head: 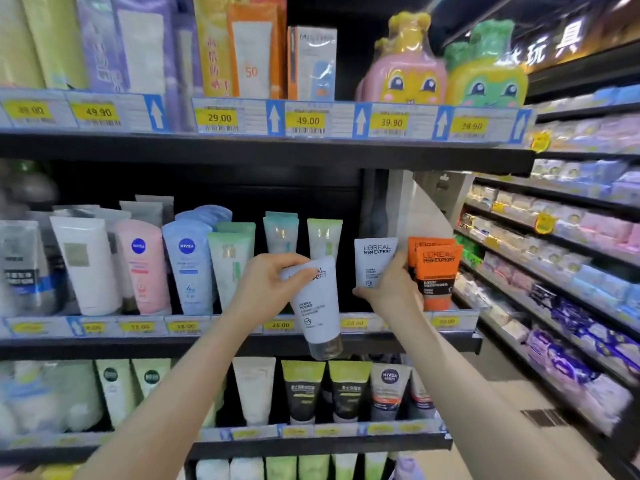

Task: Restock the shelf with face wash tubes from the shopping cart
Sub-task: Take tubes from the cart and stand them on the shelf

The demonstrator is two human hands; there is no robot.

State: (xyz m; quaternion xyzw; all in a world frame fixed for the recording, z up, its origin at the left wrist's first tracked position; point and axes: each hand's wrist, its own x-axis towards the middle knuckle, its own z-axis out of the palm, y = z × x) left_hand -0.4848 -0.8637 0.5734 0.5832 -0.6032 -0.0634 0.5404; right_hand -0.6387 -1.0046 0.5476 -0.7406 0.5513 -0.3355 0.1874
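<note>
My left hand (268,284) grips the top of a white L'Oreal Men Expert face wash tube (318,311), which hangs tilted with its clear cap down in front of the middle shelf (242,344). My right hand (393,287) holds a second white L'Oreal tube (372,263) upright in the shelf's gap, just left of the orange L'Oreal tubes (438,271). No shopping cart is in view.
Nivea tubes (187,265) and green tubes (230,261) fill the middle shelf to the left. The upper shelf (277,147) overhangs with price tags. Lower shelves hold more tubes. An aisle with packaged goods (571,289) runs off to the right.
</note>
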